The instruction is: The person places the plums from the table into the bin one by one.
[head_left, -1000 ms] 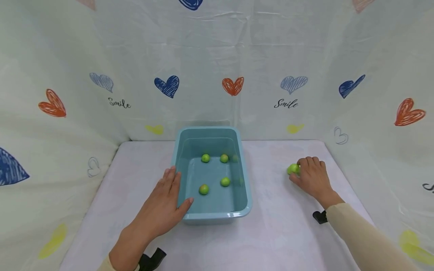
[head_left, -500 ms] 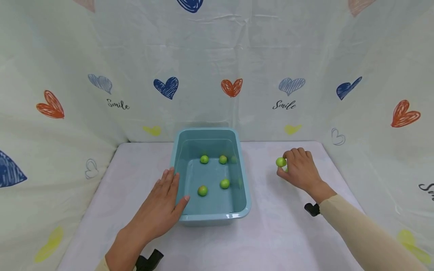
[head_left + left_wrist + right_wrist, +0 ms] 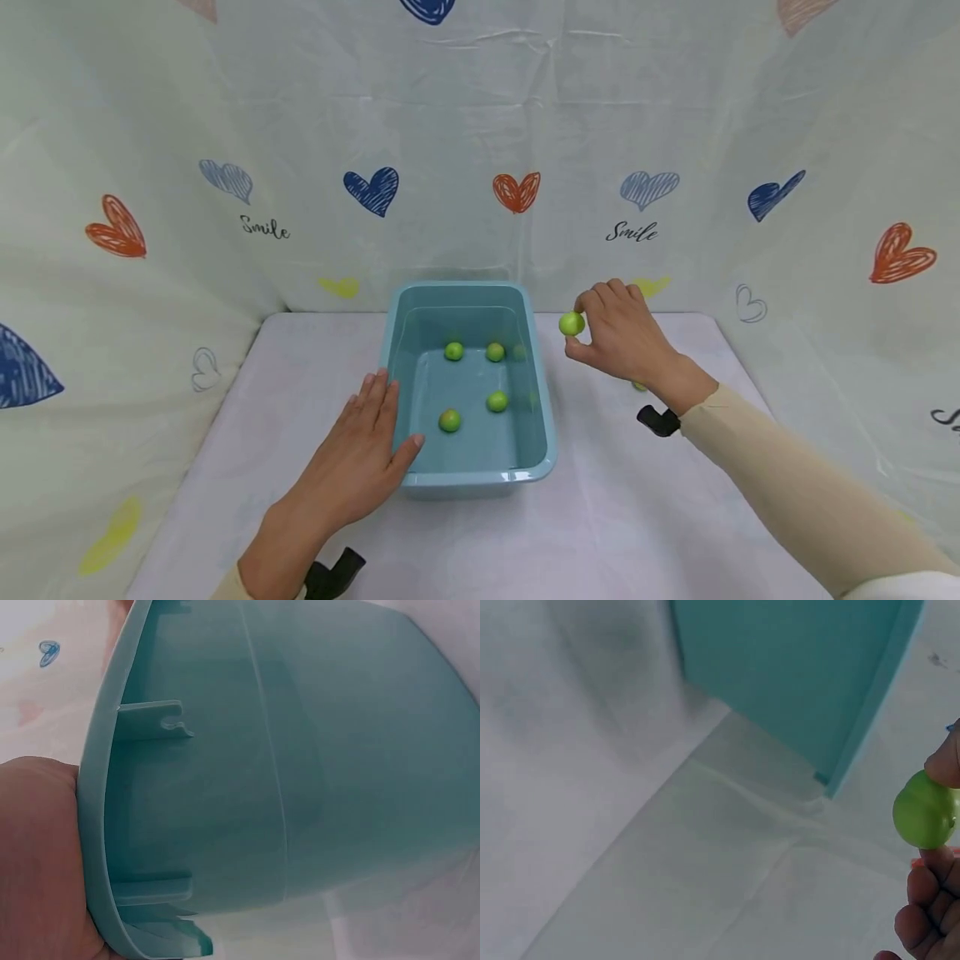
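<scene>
Right hand [image 3: 622, 329]: I've got it pinching a green fruit [image 3: 572, 323], thumb on one side, fingertips on the other, a narrow grip. Fruit is up off the table [image 3: 637, 500], right of the blue basin [image 3: 480, 480] and apart from it; my right wrist feed shows the same pinch, basin wall nearby.

Left hand [image 3: 360, 454]: flat, fingers straight, laid on the basin's left rim, thumb spread over the near-left part of it. Not gripping anything that I can see. Left wrist feed is mostly the basin's outer wall, ribs under the rim.

Four more green fruits [image 3: 497, 402] sit on the basin floor, separate, two farther back, two nearer me. Small bit of green [image 3: 639, 386] under the right wrist, probably another fruit, but mostly hidden.

Black straps at both wrists, beige sleeves. Behind: pale backdrop [image 3: 450, 108], hearts and "Smile" print.
</scene>
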A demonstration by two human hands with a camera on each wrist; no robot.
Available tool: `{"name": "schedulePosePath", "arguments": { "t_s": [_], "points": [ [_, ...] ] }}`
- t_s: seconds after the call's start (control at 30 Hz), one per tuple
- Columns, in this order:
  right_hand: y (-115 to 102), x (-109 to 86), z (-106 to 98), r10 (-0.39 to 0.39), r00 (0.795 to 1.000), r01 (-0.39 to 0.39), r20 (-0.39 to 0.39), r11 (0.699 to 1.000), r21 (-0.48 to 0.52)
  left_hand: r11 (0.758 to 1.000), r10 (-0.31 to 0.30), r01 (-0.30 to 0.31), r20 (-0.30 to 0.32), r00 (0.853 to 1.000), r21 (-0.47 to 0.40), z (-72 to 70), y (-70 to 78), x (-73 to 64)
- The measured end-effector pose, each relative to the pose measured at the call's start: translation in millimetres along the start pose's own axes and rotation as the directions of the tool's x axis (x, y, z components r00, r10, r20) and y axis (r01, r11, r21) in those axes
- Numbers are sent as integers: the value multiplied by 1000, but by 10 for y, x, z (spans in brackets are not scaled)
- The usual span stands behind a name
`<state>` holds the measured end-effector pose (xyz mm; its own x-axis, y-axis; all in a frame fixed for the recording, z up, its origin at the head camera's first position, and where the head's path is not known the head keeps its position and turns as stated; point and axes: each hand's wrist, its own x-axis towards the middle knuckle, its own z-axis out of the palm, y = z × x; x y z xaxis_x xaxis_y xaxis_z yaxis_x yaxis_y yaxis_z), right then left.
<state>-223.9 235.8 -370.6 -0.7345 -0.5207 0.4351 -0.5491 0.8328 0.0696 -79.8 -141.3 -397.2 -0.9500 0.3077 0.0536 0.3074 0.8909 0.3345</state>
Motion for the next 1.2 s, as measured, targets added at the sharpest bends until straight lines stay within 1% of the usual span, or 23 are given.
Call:
{"name": "schedulePosePath", "arguments": {
  "t_s": [0.1,0.23,0.4,0.53,0.67,0.73,0.87,1.03,1.2],
  "points": [
    [-186,160,-77,-55,998,55,15,998,36,1000,-3,3,1,1000,1,1,2,4],
    [-427,299,-92,-138,989,133,53,987,86,1000,-4,4,0,1000,1,5,3,6],
    [-698,389,11,-236,968,222,83,964,148,1000,-7,7,-3,1000,7,15,0,14],
    [-869,427,115,-290,954,272,76,945,183,1000,-8,8,-5,1000,11,22,2,23],
    [-1001,450,218,-340,938,324,65,927,188,1000,3,-3,-16,1000,21,25,-1,28],
    [-1056,453,267,-359,931,342,65,920,190,999,6,-6,-22,1000,32,25,-2,27],
    [-1142,443,367,-374,925,356,70,915,188,999,6,-5,-25,1000,51,20,4,26],
    [-1205,413,462,-382,919,361,98,915,179,998,11,-9,-32,999,61,19,12,23],
    [-1227,395,498,-379,918,360,116,919,158,998,9,-7,-34,999,66,25,13,18]
  ]
}}
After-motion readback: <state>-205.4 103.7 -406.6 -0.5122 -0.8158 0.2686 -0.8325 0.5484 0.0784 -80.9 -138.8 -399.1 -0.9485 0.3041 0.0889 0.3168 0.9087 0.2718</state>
